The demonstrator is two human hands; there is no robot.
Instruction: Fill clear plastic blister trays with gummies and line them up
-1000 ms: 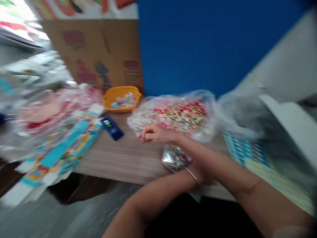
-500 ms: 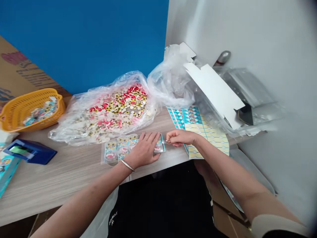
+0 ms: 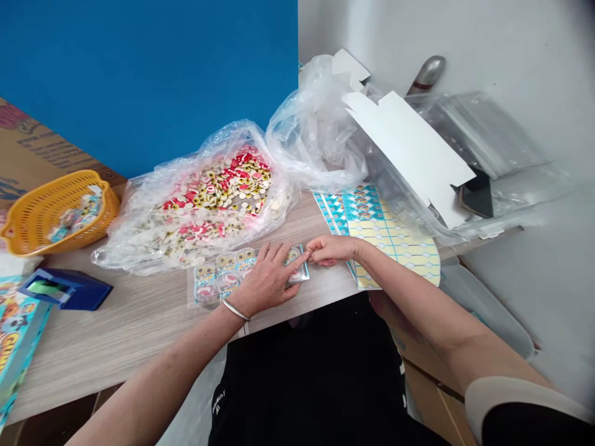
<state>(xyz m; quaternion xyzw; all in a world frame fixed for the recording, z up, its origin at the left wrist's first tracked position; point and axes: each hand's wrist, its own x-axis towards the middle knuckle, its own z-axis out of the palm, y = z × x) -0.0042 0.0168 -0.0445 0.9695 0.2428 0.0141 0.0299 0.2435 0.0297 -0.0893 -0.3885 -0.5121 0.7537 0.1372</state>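
A clear plastic strip packet point(image 3: 222, 279) with several round printed pieces lies flat on the wooden table point(image 3: 130, 328). My left hand point(image 3: 269, 280) presses flat on its right half, fingers spread, a thin bangle at the wrist. My right hand point(image 3: 331, 249) pinches the packet's right end with thumb and forefinger, touching my left fingertips. Behind them sits a big clear bag point(image 3: 204, 198) full of red, yellow and white round pieces.
A yellow basket point(image 3: 56, 214) with small packets stands at far left, a blue tape dispenser point(image 3: 67, 289) in front of it. Printed card sheets point(image 3: 390, 235) lie right of my hands. Crumpled plastic point(image 3: 316, 136), a white folded box point(image 3: 409, 148) and a brown carton point(image 3: 28, 155) line the back.
The view swung right and steadied. My left hand came down flat on the strip packet; my right hand moved left until it pinched the packet's right end.
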